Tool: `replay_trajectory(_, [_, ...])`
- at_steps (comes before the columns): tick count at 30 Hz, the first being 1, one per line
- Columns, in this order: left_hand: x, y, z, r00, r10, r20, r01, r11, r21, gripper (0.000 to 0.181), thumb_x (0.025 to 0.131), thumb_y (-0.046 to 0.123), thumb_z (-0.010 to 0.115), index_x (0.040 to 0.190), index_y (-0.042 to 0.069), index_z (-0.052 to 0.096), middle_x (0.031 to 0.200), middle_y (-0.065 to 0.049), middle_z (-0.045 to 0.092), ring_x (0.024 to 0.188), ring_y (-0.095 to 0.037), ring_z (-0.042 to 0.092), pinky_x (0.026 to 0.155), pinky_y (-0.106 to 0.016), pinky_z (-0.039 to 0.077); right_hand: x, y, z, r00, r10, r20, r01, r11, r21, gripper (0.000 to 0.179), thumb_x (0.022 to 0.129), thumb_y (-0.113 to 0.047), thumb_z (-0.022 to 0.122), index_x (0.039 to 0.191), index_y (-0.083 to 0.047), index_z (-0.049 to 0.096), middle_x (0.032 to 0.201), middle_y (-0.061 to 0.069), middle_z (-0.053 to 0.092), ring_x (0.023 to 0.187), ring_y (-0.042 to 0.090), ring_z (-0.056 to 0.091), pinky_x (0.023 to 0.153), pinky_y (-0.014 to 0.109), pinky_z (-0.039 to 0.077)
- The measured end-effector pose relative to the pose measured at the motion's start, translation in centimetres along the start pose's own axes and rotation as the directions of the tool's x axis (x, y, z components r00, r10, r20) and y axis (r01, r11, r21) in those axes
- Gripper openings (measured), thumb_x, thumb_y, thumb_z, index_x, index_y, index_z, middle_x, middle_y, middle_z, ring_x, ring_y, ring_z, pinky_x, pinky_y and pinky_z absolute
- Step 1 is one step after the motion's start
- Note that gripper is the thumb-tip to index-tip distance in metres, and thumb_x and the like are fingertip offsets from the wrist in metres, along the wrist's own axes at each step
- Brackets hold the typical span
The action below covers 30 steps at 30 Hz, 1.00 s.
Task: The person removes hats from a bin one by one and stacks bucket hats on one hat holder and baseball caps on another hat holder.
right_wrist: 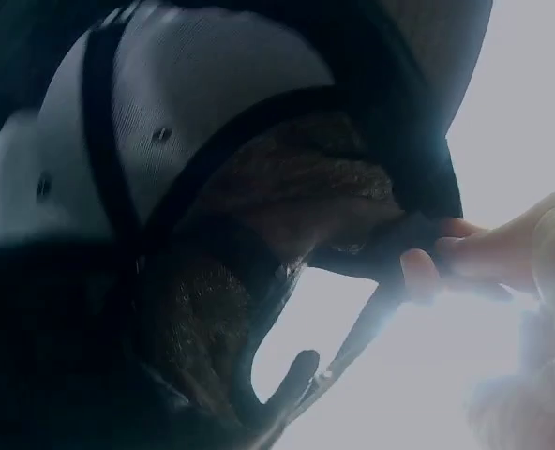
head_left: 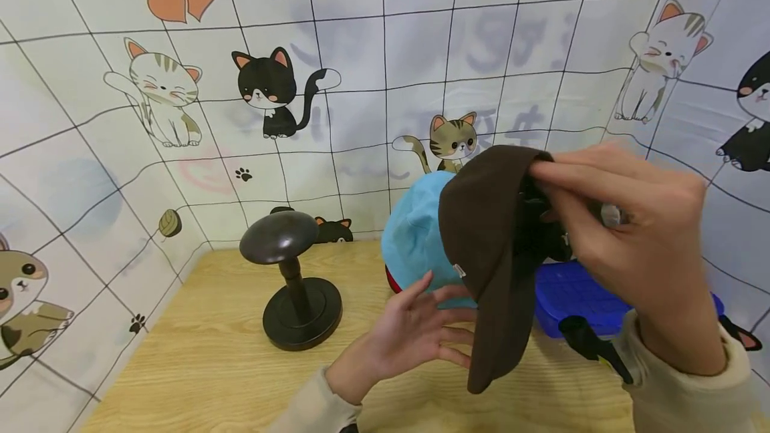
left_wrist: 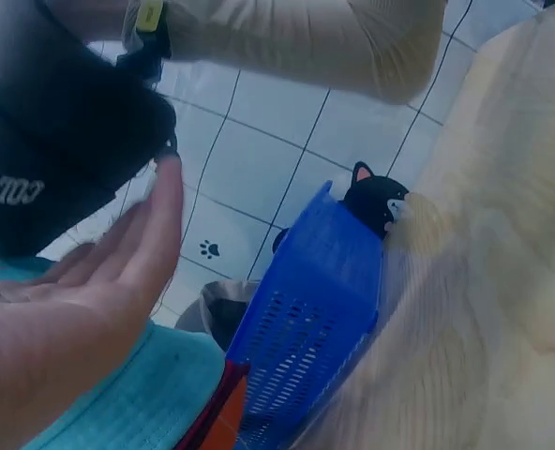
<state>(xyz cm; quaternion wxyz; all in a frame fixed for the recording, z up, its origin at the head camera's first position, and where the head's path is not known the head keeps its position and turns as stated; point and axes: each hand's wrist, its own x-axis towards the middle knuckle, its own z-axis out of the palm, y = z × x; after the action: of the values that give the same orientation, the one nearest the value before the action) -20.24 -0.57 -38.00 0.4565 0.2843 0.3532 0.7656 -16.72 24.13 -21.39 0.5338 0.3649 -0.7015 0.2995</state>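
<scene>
A dark brown baseball cap [head_left: 487,219] hangs in the air with its brim pointing down. My right hand [head_left: 637,219] pinches its back edge between thumb and fingers. In the right wrist view the cap's inside [right_wrist: 221,84] shows pale lining, dark tape and the strap opening, with the fingers [right_wrist: 484,258] at its edge. My left hand [head_left: 418,333] is spread, palm toward the cap, its fingertips partly hidden behind the brim. Light lettering shows on the cap [left_wrist: 71,122] in the left wrist view. Behind both stands a light blue cap [head_left: 415,219] with a red edge, partly covered.
A black hat stand [head_left: 279,236] with a rounded top and round base stands left on the wooden table [head_left: 210,353]. To the right lies a blue perforated basket [left_wrist: 334,262], partly behind my right arm. A cat-patterned cloth [head_left: 421,52] surrounds the table's back and sides.
</scene>
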Motion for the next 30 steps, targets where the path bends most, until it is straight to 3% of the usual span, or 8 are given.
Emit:
replay_trajectory(4, [-1.0,0.0,0.4,1.0,-0.026,0.003,0.026,0.999,0.034,0.074,0.107,0.066,0.014,0.16,0.018,0.031,0.149,-0.002,0.052,0.136,-0.028,0.056,0.108,-0.043,0.05,-0.4,-1.7,1.9,1.0,0.009,-0.003,-0.009,0.985,0.169,0.021,0.086,0.004,0.075,0.106,0.002,0.08,0.103,0.017,0.078,0.092,0.021,0.073,0.08,0.016,0.048])
replay_trajectory(9, [-1.5,0.0,0.0,0.996,0.03,0.079,-0.032,0.999,0.029,0.072,0.109,0.06,0.012,0.163,0.017,0.031,0.163,-0.009,0.042,0.151,-0.044,0.038,0.117,-0.047,0.04,-0.3,-4.2,3.5,0.999,0.044,0.026,-0.05,0.947,0.319,0.024,0.088,0.008,0.068,0.11,0.008,0.076,0.106,0.018,0.077,0.101,0.022,0.07,0.086,0.022,0.05])
replay_trajectory(12, [-1.6,0.5,-0.5,0.993,0.084,0.079,-0.085,0.996,0.017,0.066,0.11,0.055,0.013,0.159,0.019,0.039,0.16,-0.009,0.046,0.145,-0.039,0.047,0.116,-0.044,0.041,-0.2,-5.2,4.5,0.997,0.067,0.034,-0.075,0.91,0.409,0.024,0.091,0.01,0.062,0.111,0.009,0.075,0.107,0.014,0.077,0.103,0.021,0.069,0.089,0.026,0.05])
replay_trajectory(17, [-1.7,1.4,-0.9,0.992,0.123,0.015,-0.123,0.992,0.007,0.07,0.108,0.061,0.016,0.151,0.017,0.049,0.147,-0.005,0.06,0.138,-0.036,0.055,0.115,-0.05,0.043,-1.0,-5.2,6.6,0.997,0.075,0.006,-0.061,0.762,0.645,0.026,0.097,0.007,0.057,0.118,0.015,0.069,0.117,0.011,0.075,0.107,0.023,0.066,0.093,0.03,0.051])
replay_trajectory(20, [-2.1,1.9,-1.1,0.986,0.122,-0.114,-0.125,0.992,-0.019,0.071,0.105,0.068,0.021,0.142,0.018,0.056,0.137,0.002,0.064,0.133,-0.026,0.058,0.113,-0.046,0.045,-1.7,-4.8,7.7,0.997,0.076,-0.011,-0.041,0.644,0.764,0.03,0.101,0.002,0.054,0.125,0.015,0.065,0.125,0.014,0.072,0.115,0.027,0.065,0.1,0.033,0.055])
replay_trajectory(23, [-3.0,2.6,-1.6,0.953,0.145,-0.266,-0.171,0.982,-0.078,0.059,0.104,0.068,0.029,0.122,0.021,0.061,0.122,0.009,0.06,0.119,-0.014,0.056,0.105,-0.037,0.047,-1.9,-4.7,8.5,0.994,0.113,0.01,-0.074,0.578,0.812,0.033,0.104,-0.002,0.052,0.131,0.012,0.063,0.129,0.016,0.07,0.12,0.028,0.065,0.104,0.04,0.055])
replay_trajectory(26, [-4.0,3.6,-2.2,0.899,0.212,-0.382,-0.274,0.954,-0.117,0.049,0.105,0.063,0.035,0.094,0.023,0.06,0.1,0.011,0.058,0.1,-0.01,0.053,0.093,-0.033,0.046,-2.0,-4.5,9.0,0.981,0.183,0.06,-0.155,0.564,0.811,0.033,0.104,-0.003,0.05,0.132,0.006,0.065,0.129,0.012,0.071,0.12,0.026,0.065,0.104,0.041,0.055])
replay_trajectory(30, [-5.0,5.2,-3.0,0.792,0.307,-0.528,-0.408,0.909,-0.084,0.051,0.109,0.052,0.04,0.067,0.024,0.047,0.07,0.011,0.049,0.074,-0.008,0.048,0.081,-0.029,0.043,-2.1,-4.0,9.9,0.952,0.275,0.135,-0.27,0.545,0.793,0.036,0.103,0.0,0.047,0.131,-0.004,0.069,0.128,0.004,0.072,0.123,0.021,0.064,0.103,0.038,0.054])
